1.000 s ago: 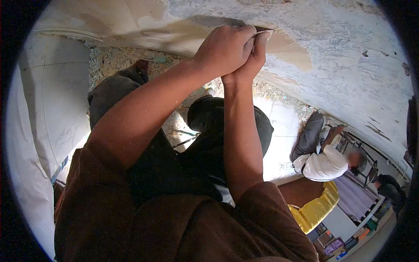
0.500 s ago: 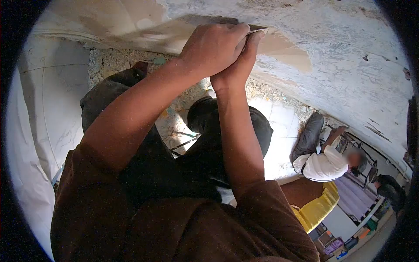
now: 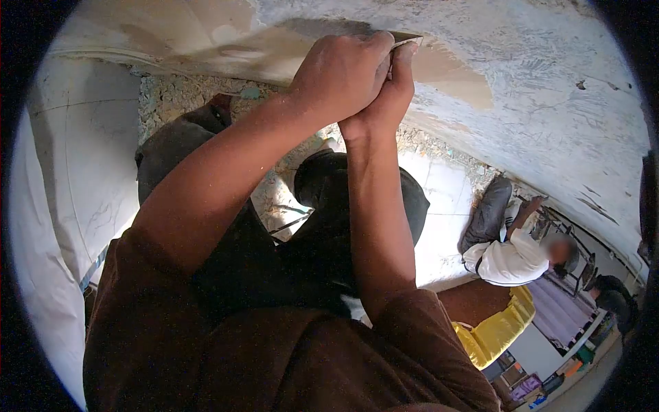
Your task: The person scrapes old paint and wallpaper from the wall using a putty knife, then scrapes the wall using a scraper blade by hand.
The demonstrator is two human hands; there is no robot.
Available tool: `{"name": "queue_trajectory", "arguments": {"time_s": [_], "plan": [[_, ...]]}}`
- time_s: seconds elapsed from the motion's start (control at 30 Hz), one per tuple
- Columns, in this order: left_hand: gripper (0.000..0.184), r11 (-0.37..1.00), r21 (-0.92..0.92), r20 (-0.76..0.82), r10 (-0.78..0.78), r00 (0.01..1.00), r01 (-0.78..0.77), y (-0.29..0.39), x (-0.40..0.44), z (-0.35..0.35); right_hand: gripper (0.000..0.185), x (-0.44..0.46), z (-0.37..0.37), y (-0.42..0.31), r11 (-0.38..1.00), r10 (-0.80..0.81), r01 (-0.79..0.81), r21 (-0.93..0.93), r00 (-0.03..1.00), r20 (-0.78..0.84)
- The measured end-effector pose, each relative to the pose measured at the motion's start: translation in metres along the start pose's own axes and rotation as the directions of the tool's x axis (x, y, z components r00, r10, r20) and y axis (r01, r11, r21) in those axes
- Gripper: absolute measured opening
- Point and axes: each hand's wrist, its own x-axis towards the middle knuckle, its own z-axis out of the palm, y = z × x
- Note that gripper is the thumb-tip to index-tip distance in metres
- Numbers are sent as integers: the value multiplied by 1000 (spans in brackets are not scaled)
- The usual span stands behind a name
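Observation:
Both of my hands are raised together against the wall (image 3: 528, 82), whose paint is patchy and flaking. My left hand (image 3: 343, 72) is closed around a scraper (image 3: 410, 40); only a thin, flat corner of its blade shows past my fingers, close to the wall. Pressed up beside it, my right hand (image 3: 383, 99) also grips the scraper, with its thumb along the near side. The handle, if there is one, is hidden by my fingers. Around the blade lies a bare beige patch (image 3: 453, 72) where the whitish coat is gone.
Crumbled debris (image 3: 171, 99) lies along the wall's foot, on pale floor tiles (image 3: 439, 185). My bent knees are below my arms. To the right, another person in a white shirt (image 3: 511, 261) sits by the wall, near a yellow cloth (image 3: 501, 329). White sheeting (image 3: 51, 295) hangs at left.
My two hands, still together on the scraper, have shifted slightly up and to the right along the wall. The other person stays in nearly the same place.

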Motion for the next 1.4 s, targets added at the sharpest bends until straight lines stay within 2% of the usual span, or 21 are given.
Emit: {"name": "queue_trajectory", "arguments": {"time_s": [0.2, 0.4, 0.6, 0.73, 0.8, 0.83, 0.9, 0.97, 1.07, 1.13, 1.23, 1.4], "plan": [[17, 1000, -24, 10, -19, 1000, 19, 1, 5, -2, 44, 2, 1, -1, 998, 7, -8, 61, 1000, 22], [18, 998, -63, -31, 16, 999, -17, 1, 7, 3, 44, 3, -2, -5, 1000, -14, 14, 2, 1000, -18], [14, 990, -139, 2, -25, 1000, 25, 7, 14, 7, 45, 6, -8, -12, 999, -36, 35, 26, 998, 46], [14, 991, -130, -31, 28, 999, -31, 11, 16, 10, 44, 1, -2, -20, 999, -47, 48, -17, 998, 46], [14, 991, -130, -39, 34, 999, -39, 14, 14, 11, 46, -3, 8, -20, 998, -59, 56, -29, 993, -98], [14, 989, -147, -23, 24, 999, -27, 13, 13, 10, 46, -3, 7, -19, 998, -61, 59, -31, 994, -95], [15, 987, -158, -4, 17, 1000, -18, 11, 10, 2, 45, -2, 4, -14, 995, -87, 88, -49, 996, 9], [15, 983, -182, 22, -6, 1000, 10, 7, 7, -11, 44, -4, 8, -7, 996, -76, 77, -55, 997, 16], [14, 990, -143, 38, -14, 999, 19, -1, 2, -16, 43, -1, 11, 5, 998, -62, 62, 0, 998, 17], [13, 993, -119, 51, -15, 999, 21, -4, 2, -16, 43, -7, 21, 3, 999, -4, 5, 31, 999, -42], [13, 995, -98, 54, -23, 998, 29, -4, 2, -14, 43, -6, 28, 2, 1000, -11, 9, -20, 994, -108], [14, 995, -102, 9, -7, 1000, 8, -3, 1, -12, 42, -6, 17, 1, 1000, 5, -4, 14, 1000, -19]]}}
